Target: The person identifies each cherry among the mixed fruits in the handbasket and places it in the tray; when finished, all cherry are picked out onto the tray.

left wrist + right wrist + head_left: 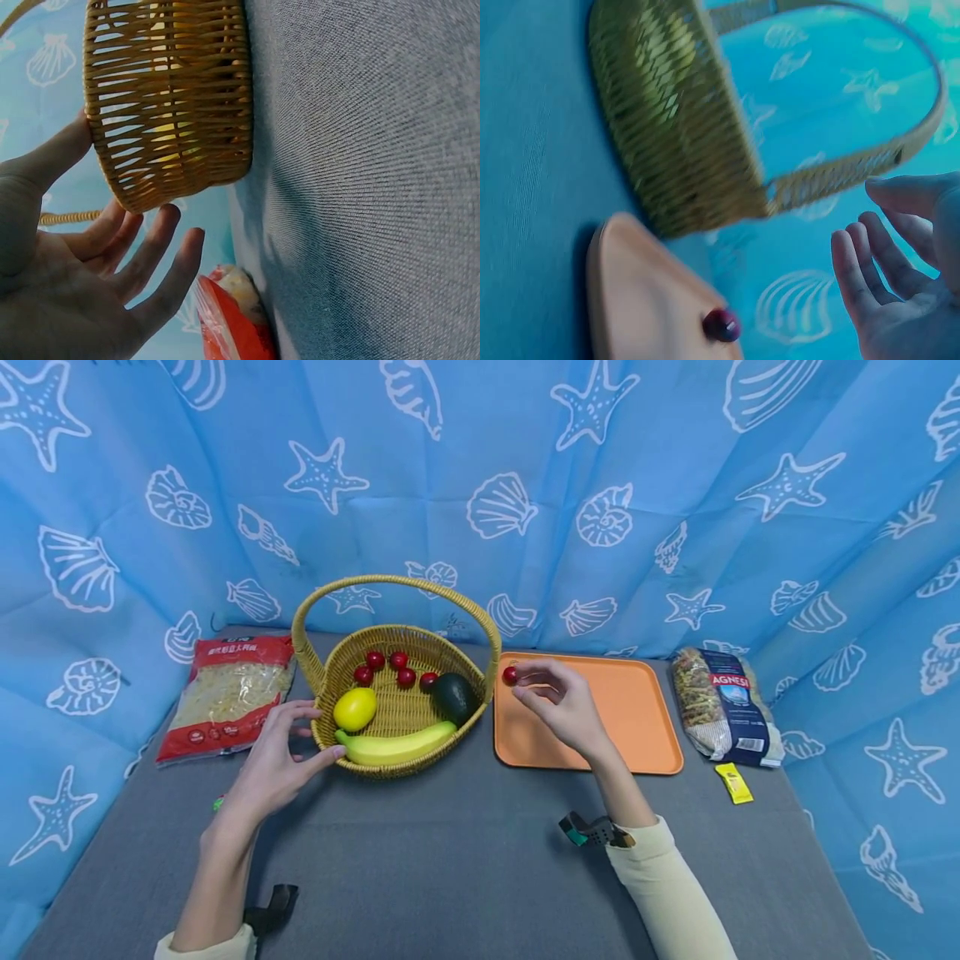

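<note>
My left hand (273, 764) holds the near left rim of a wicker basket (397, 770), thumb at the front and some fingers round the side. Inside it lie a lemon (355, 709), a banana (397, 745), an avocado (453, 697) and several cherries (406, 677). Over the orange tray (622, 710), my right hand (558, 702) has its thumb and fingers apart. A single cherry (721, 325) shows at the tray's edge in the right wrist view, apart from that hand; in the head view it appears by the fingertips.
A red pasta bag (228, 693) lies left of the basket. Right of the tray are another pasta bag (723, 706) and a small yellow packet (733, 783). The basket's tall handle (397, 581) arches above it. A blue shell-print curtain (480, 485) hangs behind the grey table (450, 860).
</note>
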The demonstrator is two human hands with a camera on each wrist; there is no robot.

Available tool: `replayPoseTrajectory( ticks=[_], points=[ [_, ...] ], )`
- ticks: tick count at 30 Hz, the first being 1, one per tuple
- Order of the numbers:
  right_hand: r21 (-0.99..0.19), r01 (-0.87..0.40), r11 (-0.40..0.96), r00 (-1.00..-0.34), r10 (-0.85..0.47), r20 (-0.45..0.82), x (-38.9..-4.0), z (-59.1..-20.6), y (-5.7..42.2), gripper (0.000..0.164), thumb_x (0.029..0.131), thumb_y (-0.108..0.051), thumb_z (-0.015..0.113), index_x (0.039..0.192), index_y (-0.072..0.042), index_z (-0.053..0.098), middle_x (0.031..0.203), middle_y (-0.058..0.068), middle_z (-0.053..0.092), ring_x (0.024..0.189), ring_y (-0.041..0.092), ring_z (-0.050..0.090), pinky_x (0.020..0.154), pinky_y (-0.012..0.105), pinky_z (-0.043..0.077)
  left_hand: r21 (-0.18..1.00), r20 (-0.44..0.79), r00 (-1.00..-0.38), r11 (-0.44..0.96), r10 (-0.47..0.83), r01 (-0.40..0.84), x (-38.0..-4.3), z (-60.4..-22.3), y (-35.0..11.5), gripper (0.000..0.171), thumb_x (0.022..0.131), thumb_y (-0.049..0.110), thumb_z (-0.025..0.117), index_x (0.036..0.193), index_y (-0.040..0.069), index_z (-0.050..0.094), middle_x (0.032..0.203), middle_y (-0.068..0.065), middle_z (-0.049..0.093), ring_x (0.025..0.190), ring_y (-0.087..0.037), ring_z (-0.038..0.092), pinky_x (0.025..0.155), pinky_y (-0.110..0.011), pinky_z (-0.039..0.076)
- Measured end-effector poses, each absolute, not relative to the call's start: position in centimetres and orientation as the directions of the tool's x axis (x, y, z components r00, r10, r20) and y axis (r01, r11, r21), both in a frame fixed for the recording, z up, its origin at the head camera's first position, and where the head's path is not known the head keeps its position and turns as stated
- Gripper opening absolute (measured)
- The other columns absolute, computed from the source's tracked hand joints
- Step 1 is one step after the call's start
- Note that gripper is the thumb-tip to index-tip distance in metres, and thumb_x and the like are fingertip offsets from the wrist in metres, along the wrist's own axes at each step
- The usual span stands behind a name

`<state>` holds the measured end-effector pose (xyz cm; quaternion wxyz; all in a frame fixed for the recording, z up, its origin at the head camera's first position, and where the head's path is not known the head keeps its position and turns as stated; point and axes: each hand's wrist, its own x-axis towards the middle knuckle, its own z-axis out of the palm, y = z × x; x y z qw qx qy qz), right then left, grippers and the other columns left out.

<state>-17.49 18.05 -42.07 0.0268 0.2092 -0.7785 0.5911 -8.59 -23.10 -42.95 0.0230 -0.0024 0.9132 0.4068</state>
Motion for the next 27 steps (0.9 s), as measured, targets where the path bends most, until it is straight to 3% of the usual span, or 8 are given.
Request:
replayPoseTrajectory(
  ticks=[3,6,14,18,21,27],
  points=[
    [-0.892,-0.406,0.202,-0.890,-0.309,0.335,-16.0,-40.8,17.7,0.031,0.098,0.002,0.074,0.129,0.004,0.069,0.124,0.026,0.073,0.108,0.012,0.073,0.092,0.020,0.064,0.747,-0.045,-0.999,0.664,0.018,-0.022,-8.6,-43.0,-23.1,0.070,0.100,0.036,0.081,0.152,0.003,0.047,0.166,-0.026,0.036,0.135,-0.046,0.054,0.105,-0.065,0.058],
    [-0.878,-0.442,0.182,-0.863,-0.352,0.362,-14.8,-39.7,17.0,0.029,0.097,0.005,0.074,0.126,0.003,0.070,0.119,0.024,0.074,0.105,0.005,0.073,0.093,0.022,0.065,0.754,-0.042,-0.999,0.656,0.023,-0.016,-8.6,-42.9,-23.1,0.070,0.100,0.035,0.081,0.152,0.002,0.047,0.166,-0.026,0.035,0.135,-0.046,0.054,0.104,-0.065,0.059],
    [-0.897,-0.410,0.164,-0.834,-0.465,0.296,-14.4,-38.3,13.0,0.022,0.101,0.000,0.072,0.123,0.000,0.071,0.121,0.021,0.074,0.105,0.012,0.073,0.094,0.026,0.065,0.770,-0.053,-0.998,0.637,0.030,-0.022,-8.6,-42.9,-23.1,0.071,0.100,0.033,0.081,0.153,0.001,0.047,0.166,-0.026,0.035,0.135,-0.046,0.054,0.103,-0.063,0.060],
    [-0.914,-0.370,0.164,-0.821,-0.518,0.240,-15.5,-38.6,10.0,0.023,0.103,-0.004,0.071,0.125,0.000,0.070,0.125,0.020,0.073,0.108,0.020,0.073,0.095,0.034,0.066,0.768,-0.057,-0.998,0.640,0.027,-0.026,-8.5,-42.9,-23.1,0.070,0.101,0.034,0.080,0.152,0.001,0.047,0.166,-0.027,0.034,0.135,-0.046,0.053,0.104,-0.064,0.060],
    [-0.912,-0.357,0.203,-0.818,-0.539,0.201,-16.8,-38.9,7.6,0.026,0.102,-0.006,0.073,0.127,-0.001,0.070,0.127,0.017,0.072,0.112,0.028,0.074,0.099,0.042,0.066,0.768,-0.057,-0.998,0.640,0.024,-0.028,-8.5,-43.0,-23.1,0.070,0.101,0.035,0.079,0.152,0.001,0.047,0.166,-0.027,0.034,0.135,-0.047,0.054,0.104,-0.065,0.060],
    [-0.883,-0.343,0.321,-0.829,-0.545,0.124,-20.0,-40.0,3.8,0.028,0.102,-0.009,0.073,0.129,-0.001,0.069,0.133,0.022,0.071,0.118,0.035,0.073,0.106,0.041,0.063,0.763,-0.056,-0.998,0.645,0.017,-0.032,-8.5,-42.9,-23.1,0.070,0.101,0.036,0.079,0.153,0.002,0.046,0.166,-0.027,0.034,0.135,-0.046,0.054,0.104,-0.064,0.060]
  ],
)
